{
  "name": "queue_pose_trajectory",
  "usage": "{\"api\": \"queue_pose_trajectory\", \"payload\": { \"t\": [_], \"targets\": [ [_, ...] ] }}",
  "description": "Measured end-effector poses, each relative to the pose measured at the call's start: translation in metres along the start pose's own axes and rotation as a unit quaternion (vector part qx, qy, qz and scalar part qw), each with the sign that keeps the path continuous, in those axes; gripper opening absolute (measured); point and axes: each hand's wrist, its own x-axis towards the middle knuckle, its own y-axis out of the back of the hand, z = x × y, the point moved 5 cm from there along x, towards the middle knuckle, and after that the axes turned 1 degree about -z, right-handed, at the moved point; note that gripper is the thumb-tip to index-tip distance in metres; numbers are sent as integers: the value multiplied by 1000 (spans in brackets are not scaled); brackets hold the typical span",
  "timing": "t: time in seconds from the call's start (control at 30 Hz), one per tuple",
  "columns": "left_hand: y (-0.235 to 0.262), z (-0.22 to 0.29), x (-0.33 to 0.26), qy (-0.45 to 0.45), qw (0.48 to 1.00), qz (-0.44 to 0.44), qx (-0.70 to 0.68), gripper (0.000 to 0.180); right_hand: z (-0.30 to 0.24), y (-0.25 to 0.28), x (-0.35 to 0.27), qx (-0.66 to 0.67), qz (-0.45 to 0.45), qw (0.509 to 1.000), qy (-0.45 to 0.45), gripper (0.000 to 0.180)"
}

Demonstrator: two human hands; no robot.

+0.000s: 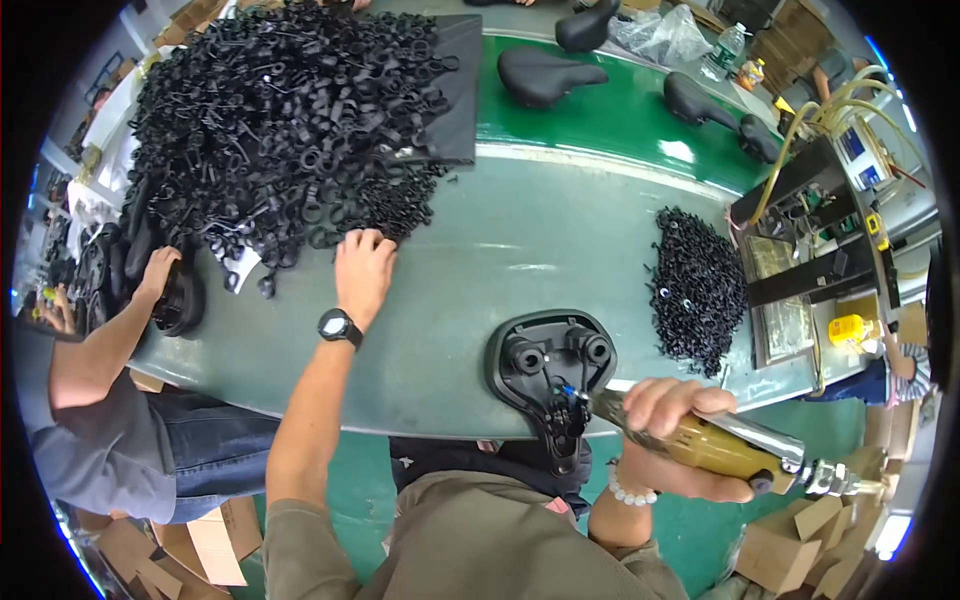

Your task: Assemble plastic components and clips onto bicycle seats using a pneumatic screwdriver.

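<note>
Head view: left hand (362,272) lies flat with loose, spread fingers (372,240), their tips touching the near edge of a big heap of black plastic clips (290,120); a black watch (338,326) sits behind them on the wrist. Right hand (672,432) is clenched around a yellow-brown pneumatic screwdriver (700,440), its bit just ahead of the fingers on the underside of an upturned black saddle (550,370). Beyond lies a smaller pile of black washers (698,290) on the green table (520,250).
</note>
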Motion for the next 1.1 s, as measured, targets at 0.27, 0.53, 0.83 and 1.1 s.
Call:
{"api": "queue_pose_trajectory", "payload": {
  "t": [0.27, 0.53, 0.83, 1.1],
  "targets": [
    [3, 10, -1, -71, 997, 7, 17, 13, 31, -20, -13, -99, -58, 993, -10, 87],
    [12, 124, -81, 265, 679, -141, -670, 21, 63, -18, -25, -154, -119, 981, 13, 94],
    [38, 150, -62, 0, 848, -232, -476, 36, 84, -28, -43, -248, -134, 958, 53, 86],
    [11, 146, -69, 76, 721, -304, -619, 41, 86, -19, -38, -224, -137, 965, 7, 60]
  ]
}}
